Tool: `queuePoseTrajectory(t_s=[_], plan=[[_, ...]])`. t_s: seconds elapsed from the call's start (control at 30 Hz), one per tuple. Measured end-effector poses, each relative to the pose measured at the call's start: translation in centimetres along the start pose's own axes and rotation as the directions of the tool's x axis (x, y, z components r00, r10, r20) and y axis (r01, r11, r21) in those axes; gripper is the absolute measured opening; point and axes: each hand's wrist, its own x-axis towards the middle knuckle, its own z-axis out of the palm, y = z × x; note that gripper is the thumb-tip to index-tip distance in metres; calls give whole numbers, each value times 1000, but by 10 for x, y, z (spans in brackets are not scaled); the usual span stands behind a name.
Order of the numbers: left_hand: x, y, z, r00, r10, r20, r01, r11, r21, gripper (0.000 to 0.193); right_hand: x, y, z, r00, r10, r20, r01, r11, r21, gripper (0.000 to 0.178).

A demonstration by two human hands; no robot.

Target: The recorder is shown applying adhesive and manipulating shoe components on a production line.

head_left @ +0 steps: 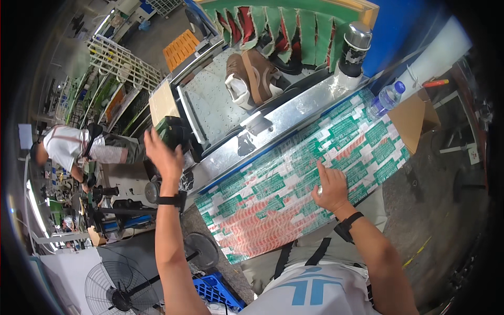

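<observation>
My left hand (164,159) is raised at the near left of the machine, fingers spread, beside a dark green and black object (172,132). Whether it touches that object I cannot tell. My right hand (333,188) is over the worktop (262,210), which is covered in green, white and red printed tape. Its index finger is stretched out and its thumb stands apart. A small shiny spot shows by the thumb, too small to make out. Beyond the worktop, a brown and white shoe (253,79) sits on the grey machine bed (202,100).
Green curtain strips (315,39) hang behind the shoe. A metal-capped flask (355,48) and a water bottle (387,98) stand at the right, near a cardboard box (415,118). A fan (118,294) is at lower left. Another person (65,147) works farther left.
</observation>
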Motion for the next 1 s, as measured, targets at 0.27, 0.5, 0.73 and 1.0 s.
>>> queuePoseTrajectory(t_s=[0.27,0.5,0.73,1.0], plan=[[85,169,90,787,349,510,-23,841,-540,95,1,-1,2,1000,-2,-19,3,999,46,85],[97,142,98,718,233,655,-63,960,-273,101,0,2,0,1000,25,-6,-25,998,59,84],[89,163,75,801,171,574,-209,978,-1,112,-3,2,3,1000,26,-14,-25,997,72,82],[118,231,67,494,381,782,-562,826,-47,108,-2,0,0,999,32,-6,-32,996,82,80]])
